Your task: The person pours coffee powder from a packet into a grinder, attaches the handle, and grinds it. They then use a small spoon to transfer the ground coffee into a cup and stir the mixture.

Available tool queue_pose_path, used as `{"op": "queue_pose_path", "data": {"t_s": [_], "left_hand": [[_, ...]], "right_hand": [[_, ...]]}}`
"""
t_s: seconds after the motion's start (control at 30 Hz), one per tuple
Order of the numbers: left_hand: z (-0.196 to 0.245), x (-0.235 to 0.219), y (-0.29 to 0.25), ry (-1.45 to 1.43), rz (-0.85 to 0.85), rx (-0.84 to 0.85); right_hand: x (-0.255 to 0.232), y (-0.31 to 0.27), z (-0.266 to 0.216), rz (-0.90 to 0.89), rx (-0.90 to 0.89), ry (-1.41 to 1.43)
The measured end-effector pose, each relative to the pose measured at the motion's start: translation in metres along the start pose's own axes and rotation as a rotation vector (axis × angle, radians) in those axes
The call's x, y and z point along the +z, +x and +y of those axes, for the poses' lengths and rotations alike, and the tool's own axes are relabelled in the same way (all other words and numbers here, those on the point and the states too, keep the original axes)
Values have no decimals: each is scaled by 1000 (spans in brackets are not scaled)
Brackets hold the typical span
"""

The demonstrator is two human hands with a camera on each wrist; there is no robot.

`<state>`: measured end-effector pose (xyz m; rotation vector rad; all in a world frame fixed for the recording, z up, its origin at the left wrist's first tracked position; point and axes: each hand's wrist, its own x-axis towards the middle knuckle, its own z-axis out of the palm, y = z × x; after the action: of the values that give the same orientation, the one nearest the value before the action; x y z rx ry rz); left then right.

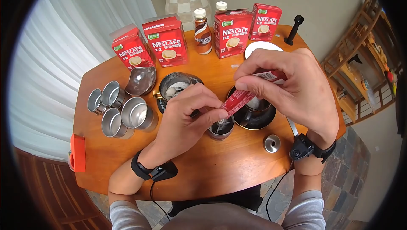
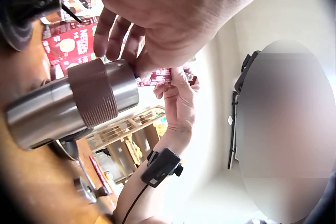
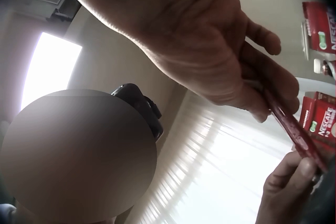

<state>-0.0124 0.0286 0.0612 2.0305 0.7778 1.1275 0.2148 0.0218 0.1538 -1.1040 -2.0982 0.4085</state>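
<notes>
A slim red packet (image 1: 237, 100) slants between the two hands in the head view. The left hand (image 1: 186, 122) pinches its lower end between thumb and forefinger, just over a steel cup with a brown band (image 2: 93, 92). The right hand (image 1: 292, 90) pinches the upper end, seen also in the right wrist view, where the packet (image 3: 294, 129) runs from the right hand (image 3: 205, 50) down to the left hand (image 3: 286, 192). Behind the packet stands a dark cup (image 1: 253, 115) on a black saucer. Whether powder leaves the packet cannot be seen.
Several steel cups (image 1: 136, 112) and a dark bowl (image 1: 141, 81) stand at the left. Red boxes (image 1: 168, 50) and a bottle (image 1: 203, 35) line the back. A small steel funnel (image 1: 271, 143) lies at the right; an orange-red object (image 1: 78, 151) is at the left edge.
</notes>
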Motion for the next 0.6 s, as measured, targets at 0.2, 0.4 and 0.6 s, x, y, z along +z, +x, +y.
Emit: {"op": "queue_pose_path", "data": {"t_s": [0.2, 0.4, 0.6], "left_hand": [[-4, 4, -1, -6, 15, -18], [-2, 4, 1, 19, 10, 21], [-3, 4, 0, 23, 8, 26]], "right_hand": [[2, 5, 15, 43, -21, -230], [-1, 3, 12, 42, -8, -159], [-2, 2, 10, 24, -11, -107]]}}
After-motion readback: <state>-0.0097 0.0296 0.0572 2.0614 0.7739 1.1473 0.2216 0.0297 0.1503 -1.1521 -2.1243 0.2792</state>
